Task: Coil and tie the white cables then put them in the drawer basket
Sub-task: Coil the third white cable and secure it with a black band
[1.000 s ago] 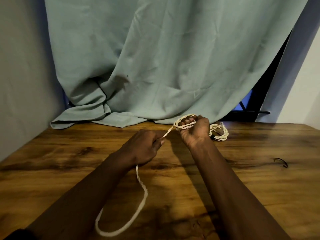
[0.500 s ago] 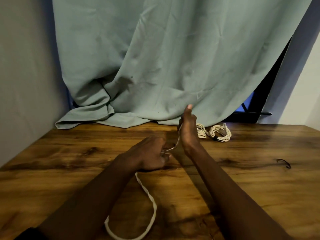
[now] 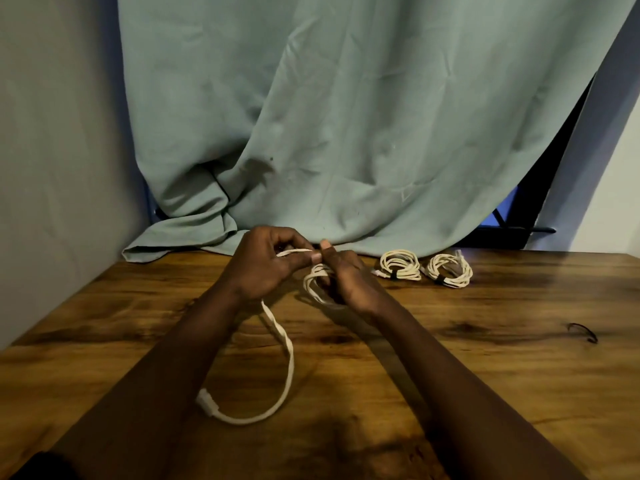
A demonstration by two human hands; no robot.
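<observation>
Fingers of the left hand curl over a stretch of the white cable and pinch it against the thumb, just beside a raised fingertip of the right hand. The right hand's other fingers are curled through a small coil of the same cable and grip it just above the wooden table; how many turns the coil has I cannot tell. Below the left fingers the loose tail of the cable drops to the tabletop, runs toward the person, bends in a wide loop and ends in a white plug lying beside the left forearm. To the right of the right hand's fingers, near but apart from them, two finished coils lie flat side by side: the nearer coil, bound by a black strap, and the farther coil, bound by a second strap. Well off to the right of both hands, a loose black tie lies alone on the wood. Beyond the fingers a teal curtain hangs down to the table's back edge, its hem bunched to the left, with a grey wall on that side.
</observation>
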